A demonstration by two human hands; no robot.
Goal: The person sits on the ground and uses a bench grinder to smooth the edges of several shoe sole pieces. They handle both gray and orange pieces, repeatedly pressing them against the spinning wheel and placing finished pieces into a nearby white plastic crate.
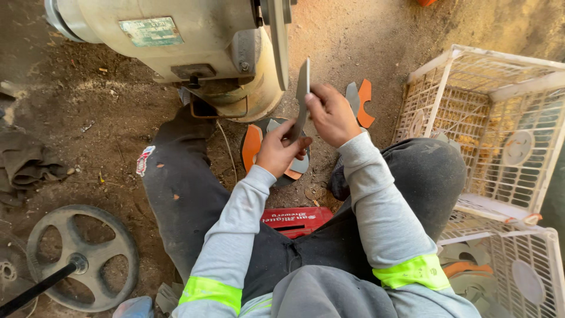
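- Hands first: the left hand [281, 152] is closed around the lower end of a thin grey metal blade [302, 97], and the right hand [331, 115] pinches its upper part between thumb and fingers, so both grip the same piece.
- Blade position: it stands nearly upright, edge-on to the camera, just beside the grinding wheel [279, 41] of the cream-coloured grinder [176, 53]; whether metal touches wheel cannot be told.
- Good practice, as I judge it: keep both grips firm, fingers behind the edge and well off the wheel, and bring the blade in lightly at a steady angle.
- Elbows tucked near the knees would likely steady the stroke.
- More grey and orange cut pieces [259, 141] lie on the dirt below the hands, and another pair [360, 100] just beyond the right hand.
- A white plastic crate [500, 118] stands to the right, a second crate [518, 271] with flat parts nearer.
- A spoked pulley wheel [82, 256] lies on the ground to the left.
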